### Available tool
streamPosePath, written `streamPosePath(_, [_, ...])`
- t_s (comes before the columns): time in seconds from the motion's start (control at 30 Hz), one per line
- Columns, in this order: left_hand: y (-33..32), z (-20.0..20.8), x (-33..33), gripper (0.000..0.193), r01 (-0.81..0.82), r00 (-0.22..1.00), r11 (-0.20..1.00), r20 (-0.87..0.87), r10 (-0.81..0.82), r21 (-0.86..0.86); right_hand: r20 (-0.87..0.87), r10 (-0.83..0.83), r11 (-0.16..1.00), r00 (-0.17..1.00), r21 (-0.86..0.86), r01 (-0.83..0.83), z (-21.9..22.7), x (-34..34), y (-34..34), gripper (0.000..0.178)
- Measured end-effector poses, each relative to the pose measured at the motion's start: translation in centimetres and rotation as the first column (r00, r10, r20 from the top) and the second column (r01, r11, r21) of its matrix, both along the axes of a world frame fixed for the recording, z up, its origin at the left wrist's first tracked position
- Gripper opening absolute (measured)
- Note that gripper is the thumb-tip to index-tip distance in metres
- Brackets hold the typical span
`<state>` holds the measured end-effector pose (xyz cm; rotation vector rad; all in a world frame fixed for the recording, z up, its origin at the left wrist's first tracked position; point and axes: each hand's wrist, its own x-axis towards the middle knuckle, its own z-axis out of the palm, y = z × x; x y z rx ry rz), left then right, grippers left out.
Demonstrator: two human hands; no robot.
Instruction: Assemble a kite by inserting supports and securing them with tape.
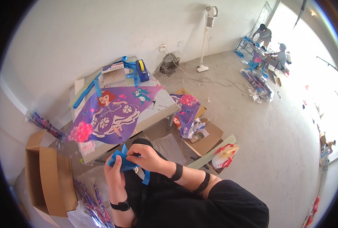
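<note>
Close to my body, in front of the table's near edge, a folded blue fabric ribbon (125,163) is held between both hands. My left hand (115,174) is closed on it, with the thumb up along its side. Fingertips of my right hand (149,158) pinch its upper part from the right. One ribbon end hangs below, beside my lap. Beyond my hands, a purple kite sheet (117,114) printed with a red-haired princess lies on the table (161,106), its pink corner drooping over the left side.
A blue tape dispenser (142,70), a small box and more blue ribbon lie at the table's back. Cardboard boxes stand left (51,176) and right (209,136). Another printed sheet (187,112) rests on the right one. Two people work at a far table (252,45).
</note>
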<state>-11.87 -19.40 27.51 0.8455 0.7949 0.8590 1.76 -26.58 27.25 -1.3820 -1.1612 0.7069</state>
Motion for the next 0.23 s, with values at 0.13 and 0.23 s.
streamPosePath(0.13, [1.3,-1.7,-1.2,0.019,0.118,0.993,0.987,-0.014,-0.117,0.112,-0.095,0.014,0.999,0.995,-0.029,-0.017,0.1,0.1,0.0,0.010])
streamPosePath(0.23, [1.5,-2.7,-1.6,0.025,0.131,0.991,0.980,-0.024,-0.129,0.151,-0.084,0.040,0.999,0.996,-0.017,-0.041,0.2,-0.1,-0.1,0.011])
